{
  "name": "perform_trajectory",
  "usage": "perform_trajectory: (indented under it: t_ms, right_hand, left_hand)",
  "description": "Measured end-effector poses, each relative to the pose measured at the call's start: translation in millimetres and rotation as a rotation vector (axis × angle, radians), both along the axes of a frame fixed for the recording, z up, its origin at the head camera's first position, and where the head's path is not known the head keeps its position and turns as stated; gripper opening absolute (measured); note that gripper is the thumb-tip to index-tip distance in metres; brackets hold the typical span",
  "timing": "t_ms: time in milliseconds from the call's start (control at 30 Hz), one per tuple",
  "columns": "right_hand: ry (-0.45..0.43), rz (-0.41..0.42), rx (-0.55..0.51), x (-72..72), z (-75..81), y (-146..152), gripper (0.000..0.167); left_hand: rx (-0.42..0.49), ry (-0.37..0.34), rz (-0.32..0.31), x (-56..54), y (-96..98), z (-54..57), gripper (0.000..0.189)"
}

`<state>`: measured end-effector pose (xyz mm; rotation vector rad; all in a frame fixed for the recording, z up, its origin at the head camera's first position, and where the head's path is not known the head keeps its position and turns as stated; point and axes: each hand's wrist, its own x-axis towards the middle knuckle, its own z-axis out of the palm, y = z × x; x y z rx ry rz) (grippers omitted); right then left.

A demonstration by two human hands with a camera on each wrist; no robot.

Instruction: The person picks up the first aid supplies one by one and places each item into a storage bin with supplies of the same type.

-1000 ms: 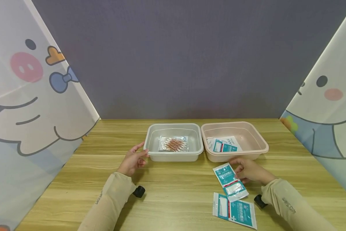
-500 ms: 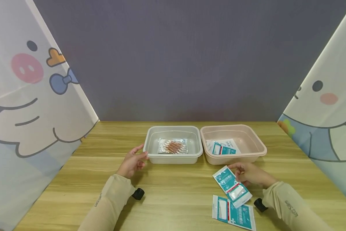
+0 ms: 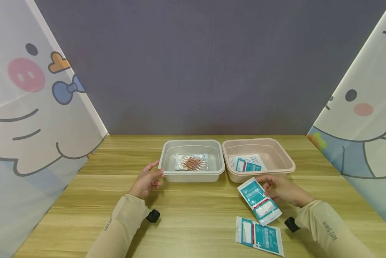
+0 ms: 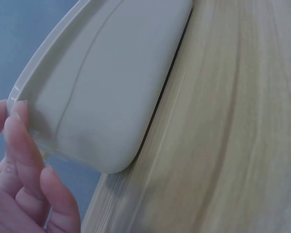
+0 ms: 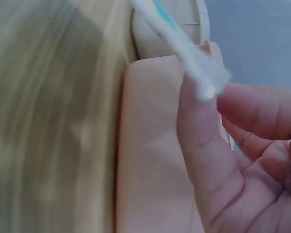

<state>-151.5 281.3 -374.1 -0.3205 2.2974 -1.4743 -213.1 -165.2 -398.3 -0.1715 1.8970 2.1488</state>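
Note:
My left hand point(image 3: 146, 182) pinches the near left corner of a white plastic basin point(image 3: 193, 177); the left wrist view shows thumb and fingertips point(image 4: 20, 109) at its rim. Inside lies a clear pack of brown-and-white cotton swabs point(image 3: 193, 163). My right hand point(image 3: 286, 190) pinches a teal-and-white sachet point(image 3: 258, 200) by its right side, just in front of a pink plastic basin point(image 3: 278, 157). The right wrist view has this sachet point(image 5: 179, 43) edge-on between thumb and finger. Similar sachets point(image 3: 249, 166) lie in the pink basin.
A second teal-and-white sachet point(image 3: 265, 236) lies flat on the wooden table point(image 3: 193, 225), nearer to me. The two basins stand side by side. A grey panel point(image 3: 193, 68) rises at the table's back, with cartoon-printed walls on both sides.
My right hand has first tilted the held sachet back, then raised it off the one on the table and closer to the pink basin. The left hand stays at the white basin.

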Motion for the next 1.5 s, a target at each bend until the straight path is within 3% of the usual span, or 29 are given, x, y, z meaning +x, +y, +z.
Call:
perform_trajectory:
  t_ms: [500, 733, 967, 1100, 1500]
  right_hand:
    - [0.023, 0.024, -0.057, -0.4, 19.4, 2.7, 0.057]
    - [0.036, -0.009, -0.076, -5.9, 29.0, 5.3, 0.056]
    - [0.086, -0.046, -0.181, -18.0, 36.4, 11.5, 0.044]
    - [0.092, -0.068, -0.253, -25.9, 39.6, 14.9, 0.046]
    - [0.048, -0.177, -0.338, -55.8, 65.2, 17.5, 0.038]
  left_hand:
    - [-0.017, 0.012, -0.007, 2.3, 1.3, -0.9, 0.062]
    - [-0.015, 0.012, -0.003, 1.5, 1.6, -1.4, 0.062]
    - [-0.017, 0.014, -0.002, -0.3, 2.6, -0.8, 0.062]
    - [-0.025, 0.009, 0.009, -0.6, 2.3, 0.9, 0.061]
    - [-0.061, 0.007, 0.018, 2.1, 2.8, 6.3, 0.058]
